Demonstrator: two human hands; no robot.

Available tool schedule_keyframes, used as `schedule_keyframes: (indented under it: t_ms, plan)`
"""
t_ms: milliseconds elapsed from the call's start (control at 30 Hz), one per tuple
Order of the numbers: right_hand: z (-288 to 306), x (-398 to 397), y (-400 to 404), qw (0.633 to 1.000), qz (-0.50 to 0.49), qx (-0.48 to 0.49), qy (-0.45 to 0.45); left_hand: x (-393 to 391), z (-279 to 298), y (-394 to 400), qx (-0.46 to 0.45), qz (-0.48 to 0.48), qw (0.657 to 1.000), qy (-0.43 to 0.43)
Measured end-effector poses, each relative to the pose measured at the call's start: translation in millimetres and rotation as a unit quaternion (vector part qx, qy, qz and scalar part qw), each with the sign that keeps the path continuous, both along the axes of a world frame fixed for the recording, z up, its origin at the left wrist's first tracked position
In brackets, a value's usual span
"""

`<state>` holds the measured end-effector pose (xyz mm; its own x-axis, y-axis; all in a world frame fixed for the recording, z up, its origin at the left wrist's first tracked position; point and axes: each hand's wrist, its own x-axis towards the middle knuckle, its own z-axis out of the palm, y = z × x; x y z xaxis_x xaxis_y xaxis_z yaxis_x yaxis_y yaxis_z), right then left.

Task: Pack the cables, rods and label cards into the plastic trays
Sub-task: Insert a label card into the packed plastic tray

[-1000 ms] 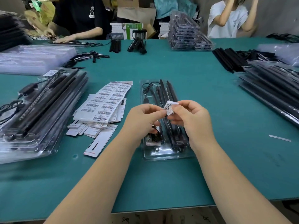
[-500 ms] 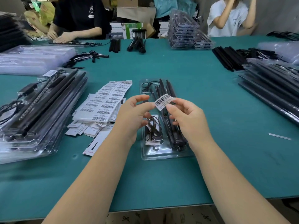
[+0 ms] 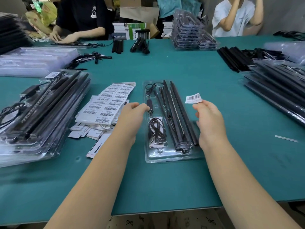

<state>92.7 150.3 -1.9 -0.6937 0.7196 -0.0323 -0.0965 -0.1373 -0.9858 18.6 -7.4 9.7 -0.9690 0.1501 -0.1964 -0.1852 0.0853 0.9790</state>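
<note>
A small white barcode label (image 3: 193, 98) was pinched between the thumb and fingertips of the right hand (image 3: 209, 123), held up right of centre; its fine print was too small to read. The left hand (image 3: 132, 119) lay at the left edge of the clear plastic tray (image 3: 171, 157) in mid-frame, fingers curled; whether they gripped anything could not be told. The tray held long black rods (image 3: 177, 111) and a coiled black cable (image 3: 156, 129). Left of it lay sheets of barcode labels (image 3: 107, 104) over white cards (image 3: 85, 131). At far left sat a glossy stack of filled trays (image 3: 38, 113). All rested on a matte teal table (image 3: 165, 187).
</note>
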Motion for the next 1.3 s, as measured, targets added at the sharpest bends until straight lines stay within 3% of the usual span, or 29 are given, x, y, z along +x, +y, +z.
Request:
schedule_keyframes:
  t_ms: [133,200,333,533,633,733,800,933,1033,1133,1300]
  plan:
    - [-1.7,-1.9,-1.2,0.999,0.01,0.01,-0.038,-4.8,5.6,-7.3,0.148,0.01,0.98,-0.135]
    - [-1.9,-1.8,2.0,0.998,0.005,0.014,-0.055,-7.6,6.4,-10.8,0.201,0.027,0.968,-0.148]
    - [-1.9,0.1,7.3,0.996,0.015,0.019,-0.086,-12.9,6.7,-16.0,0.209,0.037,0.968,-0.136]
    - [-5.1,2.8,7.2,0.987,0.066,0.056,-0.133,-11.7,5.6,-15.7,0.165,-0.057,0.969,-0.173]
    - [-2.8,2.6,5.4,0.991,0.058,0.039,-0.111,-10.5,3.3,-12.5,0.08,-0.067,0.988,-0.113]
    - [0.0,1.6,7.0,0.997,0.015,0.026,-0.068,-9.5,-0.7,-9.5,-0.161,-0.051,0.985,0.027]
    - [4.0,0.1,8.8,0.998,0.02,0.016,-0.052,-8.8,-7.9,-9.4,-0.331,-0.055,0.931,0.146]
    - [20.5,-14.3,11.3,0.993,0.081,0.064,-0.056,-7.5,-14.3,-9.1,-0.513,-0.064,0.835,0.191]
    - [34.3,-38.6,9.3,0.98,0.124,0.139,-0.076,-10.4,-15.1,-6.6,-0.546,-0.034,0.799,0.249]
    - [38.2,-69.3,2.6,0.965,0.153,0.194,-0.091,-14.9,-18.1,-3.0,-0.489,-0.083,0.803,0.331]
    - [31.6,-116.1,-6.9,0.945,0.187,0.241,-0.12,-21.6,-30.5,4.3,-0.466,-0.195,0.806,0.31]
